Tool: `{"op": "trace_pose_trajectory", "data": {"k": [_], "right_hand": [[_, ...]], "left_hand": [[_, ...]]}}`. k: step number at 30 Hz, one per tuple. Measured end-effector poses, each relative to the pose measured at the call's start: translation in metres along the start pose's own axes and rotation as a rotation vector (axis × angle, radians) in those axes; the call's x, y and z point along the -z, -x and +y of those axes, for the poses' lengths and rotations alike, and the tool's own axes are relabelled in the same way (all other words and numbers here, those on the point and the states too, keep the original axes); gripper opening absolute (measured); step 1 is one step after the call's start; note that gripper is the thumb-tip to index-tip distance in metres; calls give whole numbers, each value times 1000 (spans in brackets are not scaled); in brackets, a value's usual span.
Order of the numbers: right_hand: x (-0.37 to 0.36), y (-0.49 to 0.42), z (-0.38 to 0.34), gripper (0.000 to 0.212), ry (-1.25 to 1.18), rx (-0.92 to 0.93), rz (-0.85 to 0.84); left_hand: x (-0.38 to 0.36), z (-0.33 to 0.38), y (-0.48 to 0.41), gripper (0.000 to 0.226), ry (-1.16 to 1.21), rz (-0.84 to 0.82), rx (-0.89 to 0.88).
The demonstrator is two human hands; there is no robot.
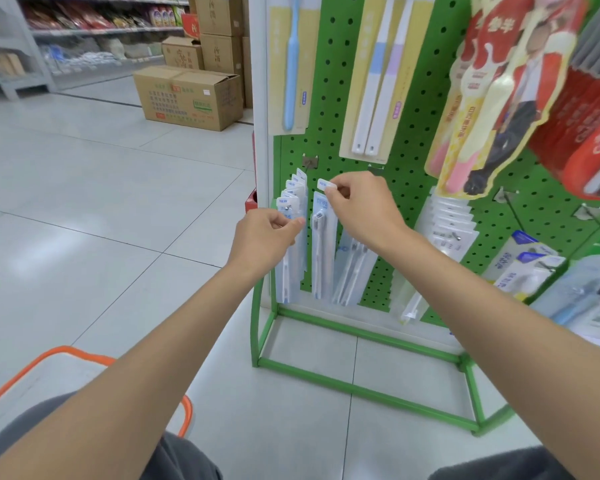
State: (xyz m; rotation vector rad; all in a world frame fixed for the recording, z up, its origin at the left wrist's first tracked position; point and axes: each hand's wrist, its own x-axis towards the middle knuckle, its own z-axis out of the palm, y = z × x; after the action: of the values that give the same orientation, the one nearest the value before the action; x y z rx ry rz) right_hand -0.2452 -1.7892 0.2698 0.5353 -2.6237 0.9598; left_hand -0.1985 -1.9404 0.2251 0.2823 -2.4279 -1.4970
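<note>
Green rack (pixel 329 81) is standing in front of me. My right hand (pixel 361 209) is pinching the top tab of a toothbrush pack (pixel 324 251) in the rack's lower row. My left hand (pixel 267 237) is gripping the hanging packs (pixel 293 192) just beside it.

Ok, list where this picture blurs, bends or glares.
Head view: light is even and soft, shadows faint; the floor shows a pale sheen at left; the wide lens bows the rack; the red packs at top right are smeared, while the right hand and its pack are sharp.
</note>
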Motion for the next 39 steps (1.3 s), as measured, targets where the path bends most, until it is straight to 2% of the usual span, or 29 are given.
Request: {"op": "trace_pose_trajectory", "data": {"k": [6,12,14,18,27,32,39], "right_hand": [[-23,-48,6,36,257,-68,-93],[-32,-79,16,35,400,-135,-113],[-33,-88,18,25,392,-134,-138],[-37,-95,22,36,314,-148,-156],[-43,-96,18,32,152,-163,-142],[-45,-97,15,22,104,-167,-114],[-51,-100,14,26,91,-142,-143]], "left_hand": [[-3,-2,-19,37,-49,47,-48],[-4,-7,-23,42,-70,70,-78],[-5,-8,-24,42,-64,72,-84],[-4,-10,-26,41,-38,74,-92],[-5,-12,-27,41,-30,67,-108],[-4,-12,-27,41,-12,57,-115],[-3,-12,-27,41,14,42,-107]]}}
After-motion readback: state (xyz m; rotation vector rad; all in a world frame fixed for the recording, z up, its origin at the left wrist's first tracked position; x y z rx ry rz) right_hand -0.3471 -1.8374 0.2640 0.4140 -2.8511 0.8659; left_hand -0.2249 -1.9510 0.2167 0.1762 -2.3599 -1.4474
